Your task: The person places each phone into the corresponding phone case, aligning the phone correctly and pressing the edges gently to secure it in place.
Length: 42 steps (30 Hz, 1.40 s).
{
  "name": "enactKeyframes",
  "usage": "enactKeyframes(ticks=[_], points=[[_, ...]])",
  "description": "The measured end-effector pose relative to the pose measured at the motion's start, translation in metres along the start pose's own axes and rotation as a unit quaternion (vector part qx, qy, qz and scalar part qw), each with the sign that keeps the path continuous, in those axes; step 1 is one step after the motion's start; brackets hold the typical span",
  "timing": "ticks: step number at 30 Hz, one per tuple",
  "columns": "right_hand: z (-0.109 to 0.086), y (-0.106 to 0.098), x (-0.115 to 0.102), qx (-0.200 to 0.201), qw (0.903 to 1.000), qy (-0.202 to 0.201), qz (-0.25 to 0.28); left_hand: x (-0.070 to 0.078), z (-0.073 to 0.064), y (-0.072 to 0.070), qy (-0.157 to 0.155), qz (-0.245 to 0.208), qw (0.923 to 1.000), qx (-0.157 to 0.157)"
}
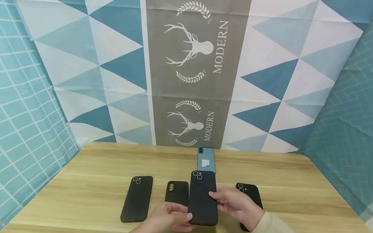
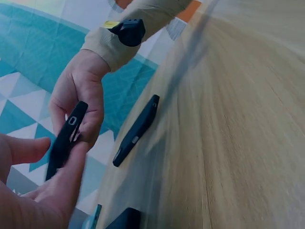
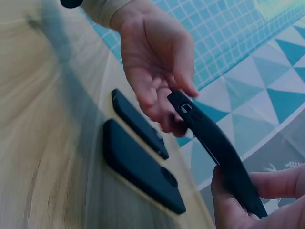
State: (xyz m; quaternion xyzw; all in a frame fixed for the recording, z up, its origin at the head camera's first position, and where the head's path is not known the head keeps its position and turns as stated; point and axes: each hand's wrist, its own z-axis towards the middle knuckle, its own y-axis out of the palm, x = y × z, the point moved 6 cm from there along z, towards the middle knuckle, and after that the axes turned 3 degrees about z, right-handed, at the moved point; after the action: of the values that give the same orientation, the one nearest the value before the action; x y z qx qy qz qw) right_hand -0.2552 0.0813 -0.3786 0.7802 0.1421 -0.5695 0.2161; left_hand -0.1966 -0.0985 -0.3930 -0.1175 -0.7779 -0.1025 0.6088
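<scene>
Both hands hold a black-cased phone (image 1: pixel 203 199) upright above the table, its back with two ringed camera lenses turned toward the head camera. My left hand (image 1: pixel 167 220) pinches the lower left corner between thumb and fingers. At the right edge, my right hand (image 1: pixel 236 206) grips with the thumb on the back and the fingers behind. In the right wrist view, a port opening shows in the end of the phone (image 3: pixel 217 152). Partly covered by my left hand, a black phone case (image 1: pixel 177 191) with camera holes lies just left of the held phone.
Another black phone (image 1: pixel 137 199) lies on the wooden table (image 1: pixel 100 186) at the left. A further black phone (image 1: pixel 252 196) lies at the right, partly under my right hand. Behind the held phone lies a blue phone (image 1: pixel 206 159) with a white label. Patterned cloth (image 1: pixel 191 65) hangs behind.
</scene>
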Motion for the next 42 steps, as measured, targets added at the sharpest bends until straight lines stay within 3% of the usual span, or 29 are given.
enactKeyframes(ticks=[4,8,10,12,14,17,20,22,25,26,29,33,38,42], points=[[0.000,-0.012,0.006,0.029,0.9995,-0.001,-0.013,-0.002,-0.002,-0.005,-0.003,0.031,0.9995,-0.008],[0.000,-0.024,0.010,0.055,0.9981,0.010,-0.027,0.004,-0.003,-0.019,0.011,0.071,0.9974,0.012],[0.000,-0.030,0.011,0.073,0.9966,0.018,-0.032,0.009,-0.003,-0.028,0.026,0.108,0.9934,0.029],[0.000,-0.034,0.012,0.089,0.9948,0.024,-0.044,0.014,-0.003,-0.036,0.047,0.170,0.9828,0.055],[0.000,-0.038,0.012,0.102,0.9928,0.027,-0.056,0.021,-0.003,-0.042,0.077,0.252,0.9606,0.089],[-0.001,-0.043,0.012,0.111,0.9909,0.029,-0.071,0.031,-0.003,-0.053,0.107,0.369,0.9103,0.154],[-0.001,-0.048,0.012,0.110,0.9904,0.031,-0.078,0.036,-0.002,-0.065,0.107,0.452,0.8619,0.204],[-0.001,-0.051,0.013,0.112,0.9901,0.035,-0.076,0.036,-0.001,-0.075,0.098,0.496,0.8338,0.222],[-0.002,-0.055,0.016,0.120,0.9891,0.043,-0.074,0.033,0.001,-0.088,0.076,0.548,0.7995,0.234],[-0.002,-0.056,0.016,0.122,0.9889,0.045,-0.073,0.031,0.001,-0.092,0.068,0.558,0.7930,0.234],[-0.002,-0.057,0.018,0.122,0.9887,0.045,-0.074,0.023,0.001,-0.101,0.032,0.566,0.7917,0.226],[-0.002,-0.057,0.017,0.127,0.9876,0.047,-0.080,0.019,0.000,-0.106,0.009,0.561,0.7980,0.219],[-0.001,-0.058,0.015,0.150,0.9816,0.059,-0.102,0.019,0.000,-0.108,0.010,0.565,0.7959,0.218],[-0.001,-0.058,0.015,0.139,0.9835,0.061,-0.100,0.019,-0.001,-0.108,0.017,0.577,0.7884,0.214]])
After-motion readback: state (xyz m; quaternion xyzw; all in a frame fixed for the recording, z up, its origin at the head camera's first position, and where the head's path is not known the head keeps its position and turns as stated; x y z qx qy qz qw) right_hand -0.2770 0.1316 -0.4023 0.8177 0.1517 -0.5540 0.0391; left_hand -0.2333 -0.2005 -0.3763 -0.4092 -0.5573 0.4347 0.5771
